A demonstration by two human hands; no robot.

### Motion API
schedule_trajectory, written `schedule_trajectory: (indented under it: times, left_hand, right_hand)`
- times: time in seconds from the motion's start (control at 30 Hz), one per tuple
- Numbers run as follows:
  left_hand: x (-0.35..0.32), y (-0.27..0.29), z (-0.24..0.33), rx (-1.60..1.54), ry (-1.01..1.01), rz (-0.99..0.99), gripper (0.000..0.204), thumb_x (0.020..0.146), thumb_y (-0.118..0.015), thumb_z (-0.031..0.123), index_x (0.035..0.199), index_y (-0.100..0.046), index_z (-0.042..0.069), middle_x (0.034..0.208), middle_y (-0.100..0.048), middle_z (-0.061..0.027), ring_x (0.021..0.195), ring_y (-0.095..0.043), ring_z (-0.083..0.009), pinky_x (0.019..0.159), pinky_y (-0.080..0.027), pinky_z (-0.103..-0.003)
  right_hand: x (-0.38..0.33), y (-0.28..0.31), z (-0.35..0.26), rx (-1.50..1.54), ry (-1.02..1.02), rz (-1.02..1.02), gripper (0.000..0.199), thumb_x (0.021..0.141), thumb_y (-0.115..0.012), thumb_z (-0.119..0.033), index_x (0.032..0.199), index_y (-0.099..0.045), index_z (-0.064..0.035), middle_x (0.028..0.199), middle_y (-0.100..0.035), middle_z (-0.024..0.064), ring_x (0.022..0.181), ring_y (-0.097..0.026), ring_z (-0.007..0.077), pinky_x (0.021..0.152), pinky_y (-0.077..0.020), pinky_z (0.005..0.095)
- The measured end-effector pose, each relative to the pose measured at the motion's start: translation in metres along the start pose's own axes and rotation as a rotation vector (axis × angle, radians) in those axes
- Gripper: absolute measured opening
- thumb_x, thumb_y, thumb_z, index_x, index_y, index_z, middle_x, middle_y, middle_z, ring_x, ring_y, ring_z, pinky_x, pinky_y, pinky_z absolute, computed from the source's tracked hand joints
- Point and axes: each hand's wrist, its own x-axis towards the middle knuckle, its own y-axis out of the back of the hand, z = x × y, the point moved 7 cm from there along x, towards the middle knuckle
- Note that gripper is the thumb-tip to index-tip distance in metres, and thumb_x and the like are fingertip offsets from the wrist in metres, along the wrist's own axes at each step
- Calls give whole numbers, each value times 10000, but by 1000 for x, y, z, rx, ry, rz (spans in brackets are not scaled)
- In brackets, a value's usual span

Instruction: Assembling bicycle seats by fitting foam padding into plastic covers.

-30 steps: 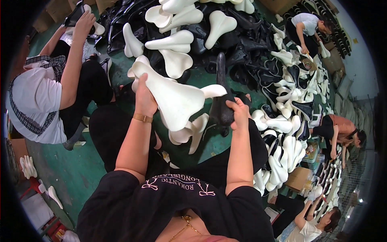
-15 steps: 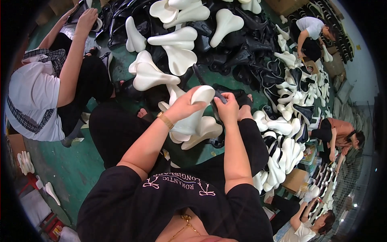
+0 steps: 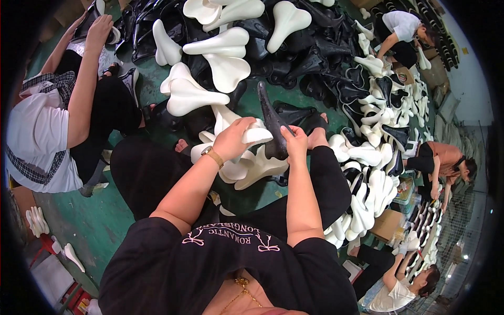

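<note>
Above my lap, my left hand (image 3: 234,140) grips a white bicycle saddle pad (image 3: 258,136), its wide end turned toward the right. My right hand (image 3: 295,140) pinches the edge of a black saddle shell (image 3: 272,118). The shell's narrow nose points away from me. Pad and shell are side by side, and I cannot tell whether they touch. Behind and below my left hand are more white saddle pads (image 3: 265,167), partly covered by it. Another white pad (image 3: 194,97) rests just beyond.
Black saddle shells (image 3: 310,65) are heaped ahead, with white pads (image 3: 289,23) on top. More white pads (image 3: 362,210) pile up at my right. One person (image 3: 44,131) sits close on my left; several others work at the right. Green floor (image 3: 79,223) shows at lower left.
The black shell has swung out from behind the white pad and now shows broadside beside it. The white pad has tipped lower and turned in my left hand.
</note>
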Motion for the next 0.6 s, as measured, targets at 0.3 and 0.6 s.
schedule_trajectory:
  times: [0.3,0.6]
  left_hand:
    - [8,-7,-16,-65,35,-22,505,798,-699,179,1250,-483,115,1180,-580,-127,1099,-556,-330,925,-452,-388]
    - [15,26,-69,-231,259,337,583,818,-688,173,1310,-418,18,1247,-546,-189,1130,-554,-300,946,-441,-370]
  right_hand:
    - [4,13,45,371,-351,-68,274,794,-751,-140,964,-631,36,898,-672,96,754,-638,169,685,-517,311]
    - [15,48,43,677,-385,-41,408,809,-653,-93,1172,-537,50,1099,-623,130,971,-619,298,864,-500,426]
